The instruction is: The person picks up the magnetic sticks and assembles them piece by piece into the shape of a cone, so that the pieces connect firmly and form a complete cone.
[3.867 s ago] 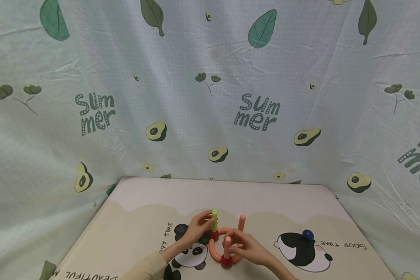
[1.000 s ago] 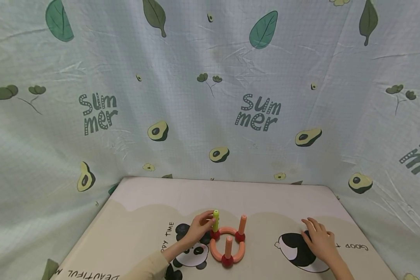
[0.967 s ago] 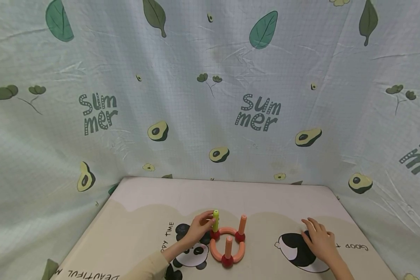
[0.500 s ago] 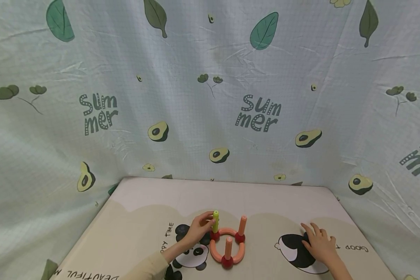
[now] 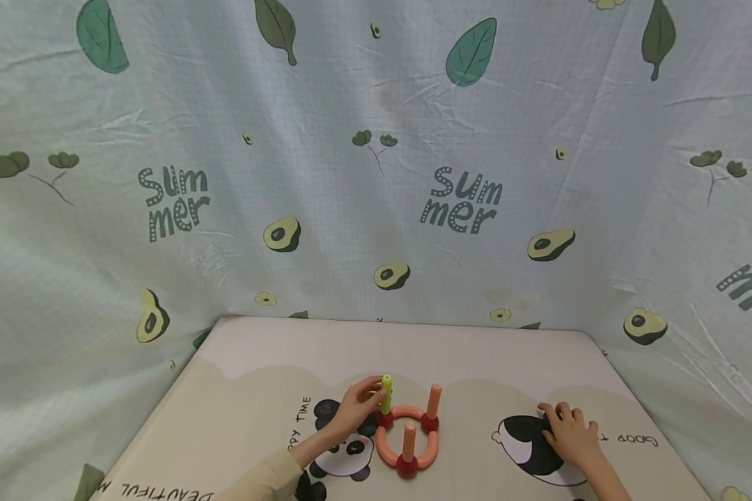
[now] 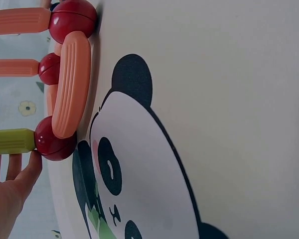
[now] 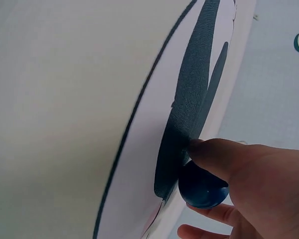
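My left hand (image 5: 353, 409) pinches an upright yellow-green rod (image 5: 386, 394) between thumb and fingers. Its red ball (image 6: 56, 144) at the base joins a ring of curved coral pieces (image 6: 72, 84). Two more red balls (image 5: 406, 467) sit on that ring, each bearing an upright coral rod (image 5: 435, 400). To the right, my right hand (image 5: 573, 437) is around a dark blue ball (image 7: 202, 186). In the right wrist view the thumb lies against one side of it and fingers curl at the other. From the head view the hand hides the ball.
The pale table mat (image 5: 464, 473) carries printed panda pictures and lettering. A wrinkled curtain (image 5: 326, 174) with avocado and leaf prints hangs behind the table and along both sides.
My right hand has left the front coral rod and gone right to the blue ball, its fingers now curling more around it. The left hand has stayed on the yellow-green rod.
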`<state>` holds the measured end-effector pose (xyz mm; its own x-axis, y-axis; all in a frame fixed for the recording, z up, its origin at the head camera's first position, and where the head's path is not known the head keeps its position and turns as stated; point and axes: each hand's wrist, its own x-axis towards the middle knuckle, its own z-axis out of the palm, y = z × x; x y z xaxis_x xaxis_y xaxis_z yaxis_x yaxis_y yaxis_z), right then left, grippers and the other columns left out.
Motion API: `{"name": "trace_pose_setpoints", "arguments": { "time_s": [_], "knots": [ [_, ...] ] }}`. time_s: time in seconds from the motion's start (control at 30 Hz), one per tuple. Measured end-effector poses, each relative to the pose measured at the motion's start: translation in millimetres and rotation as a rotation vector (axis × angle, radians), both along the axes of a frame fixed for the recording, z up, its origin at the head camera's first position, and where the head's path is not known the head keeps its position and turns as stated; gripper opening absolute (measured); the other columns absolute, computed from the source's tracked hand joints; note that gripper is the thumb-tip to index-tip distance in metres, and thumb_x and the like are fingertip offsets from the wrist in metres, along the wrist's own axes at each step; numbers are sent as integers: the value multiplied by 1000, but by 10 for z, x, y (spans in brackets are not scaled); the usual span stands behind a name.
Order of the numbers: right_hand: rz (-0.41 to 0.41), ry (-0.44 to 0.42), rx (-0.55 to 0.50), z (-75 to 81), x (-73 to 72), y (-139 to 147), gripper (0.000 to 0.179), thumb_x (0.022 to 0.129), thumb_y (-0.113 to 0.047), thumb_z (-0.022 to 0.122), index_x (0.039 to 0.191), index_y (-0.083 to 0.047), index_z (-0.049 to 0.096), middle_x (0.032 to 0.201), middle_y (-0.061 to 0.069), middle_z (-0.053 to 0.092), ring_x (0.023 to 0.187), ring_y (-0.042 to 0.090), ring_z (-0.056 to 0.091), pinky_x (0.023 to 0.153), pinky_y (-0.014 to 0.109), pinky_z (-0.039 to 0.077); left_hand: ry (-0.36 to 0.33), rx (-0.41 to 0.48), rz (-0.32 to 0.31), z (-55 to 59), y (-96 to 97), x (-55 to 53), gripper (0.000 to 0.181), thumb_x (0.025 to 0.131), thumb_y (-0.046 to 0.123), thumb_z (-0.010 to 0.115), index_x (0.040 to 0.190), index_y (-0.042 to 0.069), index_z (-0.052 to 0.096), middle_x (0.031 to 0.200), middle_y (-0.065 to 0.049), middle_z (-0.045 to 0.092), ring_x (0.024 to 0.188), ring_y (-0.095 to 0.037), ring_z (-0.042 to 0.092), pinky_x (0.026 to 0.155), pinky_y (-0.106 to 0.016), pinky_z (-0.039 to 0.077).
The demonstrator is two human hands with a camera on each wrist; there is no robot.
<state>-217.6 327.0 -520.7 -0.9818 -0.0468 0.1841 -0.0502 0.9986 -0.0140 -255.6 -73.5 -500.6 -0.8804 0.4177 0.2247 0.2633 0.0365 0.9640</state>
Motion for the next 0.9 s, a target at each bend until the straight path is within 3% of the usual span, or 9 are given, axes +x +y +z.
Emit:
{"name": "trace_pose_setpoints", "arguments": {
  "time_s": [0.2, 0.5, 0.9],
  "knots": [
    [-4, -20, -5, 21, -12, -2, 34, 76, -14, 66, 105, -11, 49, 96, 13, 44, 89, 36, 43, 67, 57, 33, 9, 2, 2, 158, 6, 92, 34, 91, 4, 44, 122, -11, 43, 108, -34, 50, 99, -45, 53, 80, -44, 48],
    [4, 4, -5, -4, -20, -2, 29, 76, -8, 64, 100, -11, 49, 91, 12, 43, 85, 34, 44, 65, 54, 34, 3, -13, 6, -11, 1, 0, 38, 92, 12, 45, 125, -7, 42, 112, -31, 51, 101, -39, 55, 80, -37, 49],
    [62, 149, 38, 14, -36, -17, 33, 70, -10, 71, 98, -12, 53, 88, 9, 49, 80, 30, 46, 59, 49, 38, 9, -12, 14, -63, 10, -31, 37, 92, 11, 46, 124, -7, 44, 111, -31, 51, 100, -40, 55, 79, -36, 50]
  ]
}}
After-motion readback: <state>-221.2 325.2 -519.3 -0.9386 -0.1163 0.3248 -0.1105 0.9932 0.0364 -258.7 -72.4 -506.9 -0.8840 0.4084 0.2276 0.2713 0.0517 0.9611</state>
